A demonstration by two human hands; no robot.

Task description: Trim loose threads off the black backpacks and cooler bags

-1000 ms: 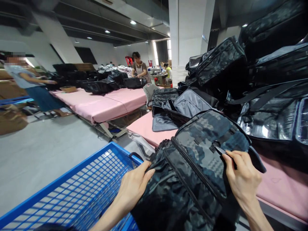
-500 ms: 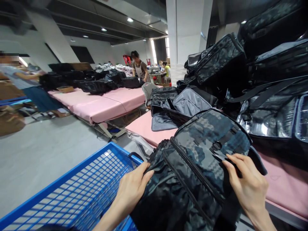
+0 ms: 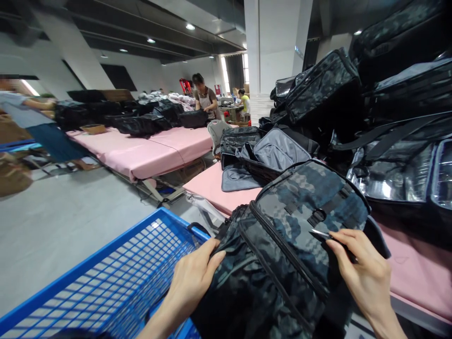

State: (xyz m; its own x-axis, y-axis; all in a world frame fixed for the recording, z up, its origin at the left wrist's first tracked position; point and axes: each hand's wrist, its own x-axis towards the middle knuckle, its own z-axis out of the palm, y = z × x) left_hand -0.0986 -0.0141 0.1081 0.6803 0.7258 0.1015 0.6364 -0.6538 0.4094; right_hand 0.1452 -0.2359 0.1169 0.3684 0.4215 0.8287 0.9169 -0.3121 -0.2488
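A dark camouflage bag (image 3: 275,249) lies in front of me, tilted, its zippered side and panel facing up. My left hand (image 3: 195,264) is closed on the bag's left edge, the fingertips hidden behind the fabric. Over the panel, my right hand (image 3: 363,266) pinches a pair of small thread snips (image 3: 320,234) between thumb and fingers. Their silver tips point left, just below a black ring (image 3: 319,214) on a strap. Most of the snips' body is hidden in the palm.
A blue mesh basket (image 3: 95,268) stands at the lower left. Behind the bag, a pink-covered table (image 3: 208,181) bears an open grey-lined bag (image 3: 282,148). More bags (image 3: 325,89) are piled high on the right. Farther back, people work around another pink table (image 3: 151,155).
The snips' blades, spread apart before, now look closer together, and my right hand has shifted slightly down. My left hand stays on the bag's edge.
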